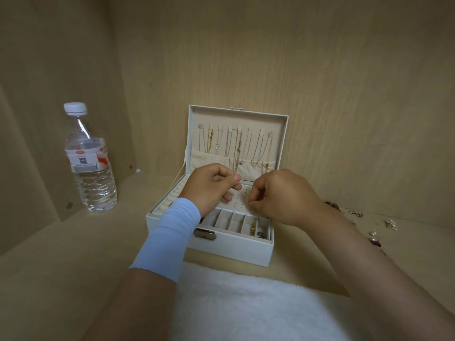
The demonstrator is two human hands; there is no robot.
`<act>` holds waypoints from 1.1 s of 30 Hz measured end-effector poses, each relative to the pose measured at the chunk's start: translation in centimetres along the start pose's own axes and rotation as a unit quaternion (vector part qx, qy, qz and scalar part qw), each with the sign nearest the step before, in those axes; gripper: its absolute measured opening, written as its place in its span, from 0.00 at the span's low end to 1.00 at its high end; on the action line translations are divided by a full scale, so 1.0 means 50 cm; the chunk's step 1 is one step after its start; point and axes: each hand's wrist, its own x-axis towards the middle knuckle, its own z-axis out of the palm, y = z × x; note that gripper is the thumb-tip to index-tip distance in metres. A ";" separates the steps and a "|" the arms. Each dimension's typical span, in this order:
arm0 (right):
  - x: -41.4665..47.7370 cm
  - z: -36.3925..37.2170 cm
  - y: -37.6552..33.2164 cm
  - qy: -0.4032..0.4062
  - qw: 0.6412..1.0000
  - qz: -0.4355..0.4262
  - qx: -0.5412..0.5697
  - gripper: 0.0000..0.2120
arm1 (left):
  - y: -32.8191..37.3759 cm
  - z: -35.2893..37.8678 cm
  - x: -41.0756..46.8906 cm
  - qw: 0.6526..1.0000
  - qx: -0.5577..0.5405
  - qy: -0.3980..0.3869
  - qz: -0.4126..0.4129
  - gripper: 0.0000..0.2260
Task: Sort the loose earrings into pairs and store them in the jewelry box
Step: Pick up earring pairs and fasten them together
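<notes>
The white jewelry box [221,252] stands open on the wooden shelf, with necklaces hanging inside its lid [280,134]. My left hand [209,185] and my right hand [280,195] hover side by side over the box's perforated earring panel [237,200]. On each hand the thumb and fingertips pinch together; whatever they hold is too small to make out. My right fingertips touch the panel's right edge. A gold earring [252,228] and a dark one [260,233] lie in the front compartments. Loose earrings [390,224] are scattered on the shelf to the right.
A clear water bottle [91,163] stands at the left near the side wall. A white fluffy cloth [246,303] lies in front of the box. Wooden walls close in the shelf at the back and left. A metal latch [204,234] sticks out of the box's front.
</notes>
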 end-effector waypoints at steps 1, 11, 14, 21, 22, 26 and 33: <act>0.001 0.001 -0.002 0.000 1.000 -0.001 -0.012 0.03 | 0.000 0.000 0.001 1.000 0.003 0.000 0.000 0.05; 0.006 0.002 0.007 -0.072 0.997 0.007 0.019 0.10 | -0.004 0.000 -0.002 0.999 0.027 0.014 0.022 0.03; 0.008 -0.001 0.017 -0.053 0.993 0.020 0.101 0.11 | -0.002 0.000 -0.005 1.000 -0.002 0.003 0.006 0.03; 0.012 -0.005 0.013 0.056 0.943 0.004 0.328 0.10 | 0.014 0.006 -0.014 0.999 -0.049 -0.012 -0.017 0.04; 0.012 -0.004 0.009 0.064 0.941 0.003 0.331 0.10 | 0.016 0.005 -0.015 0.999 -0.050 -0.011 -0.019 0.04; 0.013 0.000 0.007 0.095 0.929 -0.004 0.358 0.08 | 0.023 0.002 -0.018 0.998 -0.056 -0.008 -0.023 0.05; 0.018 0.011 0.009 0.113 0.924 0.041 0.363 0.06 | 0.019 -0.003 -0.019 0.999 0.024 -0.031 0.007 0.04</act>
